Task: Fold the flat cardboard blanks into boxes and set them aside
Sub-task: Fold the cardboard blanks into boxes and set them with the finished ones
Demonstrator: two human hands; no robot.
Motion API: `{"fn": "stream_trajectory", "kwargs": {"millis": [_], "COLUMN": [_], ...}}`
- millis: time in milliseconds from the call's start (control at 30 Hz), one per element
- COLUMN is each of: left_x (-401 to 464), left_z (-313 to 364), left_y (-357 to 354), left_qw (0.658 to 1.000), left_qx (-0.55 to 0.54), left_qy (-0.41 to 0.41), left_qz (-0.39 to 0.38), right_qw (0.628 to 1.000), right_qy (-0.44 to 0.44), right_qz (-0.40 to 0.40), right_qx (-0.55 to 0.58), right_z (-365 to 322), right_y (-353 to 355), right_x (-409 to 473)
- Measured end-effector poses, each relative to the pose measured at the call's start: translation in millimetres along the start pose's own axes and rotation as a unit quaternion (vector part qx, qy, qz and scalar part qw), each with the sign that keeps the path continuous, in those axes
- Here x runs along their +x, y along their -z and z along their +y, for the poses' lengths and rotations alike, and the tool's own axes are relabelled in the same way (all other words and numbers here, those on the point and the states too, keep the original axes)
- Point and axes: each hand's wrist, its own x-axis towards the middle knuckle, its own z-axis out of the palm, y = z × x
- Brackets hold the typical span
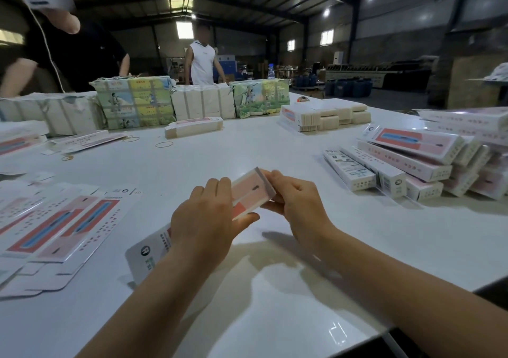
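A long pink-and-white cardboard box [248, 192] is held above the white table [275, 289], pointing away from me. My left hand [204, 223] grips its middle, thumb under the near edge. My right hand [295, 196] pinches the box's far end, fingers curled over the end flap. The box's near end with a round logo [148, 256] sticks out below my left wrist. Flat printed blanks [55, 228] lie spread at the left. Folded boxes [412, 165] are piled at the right.
Bundled stacks of blanks [192, 126] and wrapped packs [137, 101] stand along the far side, with another stack [327, 115] further right. Rubber bands [164, 144] lie on the table. Two people [202, 57] stand beyond the far edge.
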Motion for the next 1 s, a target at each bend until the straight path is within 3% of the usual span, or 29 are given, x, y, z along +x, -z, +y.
{"fn": "stream_trajectory", "kwargs": {"millis": [100,300,567,800,1000], "left_x": [0.8,0.8,-1.2,-0.1,-2.8], "left_z": [0.1,1.0,1.7,2.1,2.9], "left_y": [-2.5,-2.6,0.4,1.6,1.1], "left_qw": [1.0,1.0,0.999,0.999,0.996], "left_qx": [0.009,0.001,-0.006,0.01,0.049], "left_qy": [-0.008,-0.018,-0.028,-0.049,-0.074], "left_qz": [0.003,0.007,0.018,0.014,0.023], "right_qw": [0.999,0.999,1.0,0.983,0.922], "right_qy": [-0.039,0.023,0.0,0.059,0.156], "right_qz": [-0.014,-0.019,0.013,0.018,-0.025], "right_qx": [0.035,-0.028,-0.017,-0.174,-0.354], "right_z": [-2.2,-0.7,-1.4,7.8,3.3], "right_y": [4.3,2.3,0.6,-0.2,1.7], "right_x": [2.1,-3.8,-1.2,-2.2,-9.9]}}
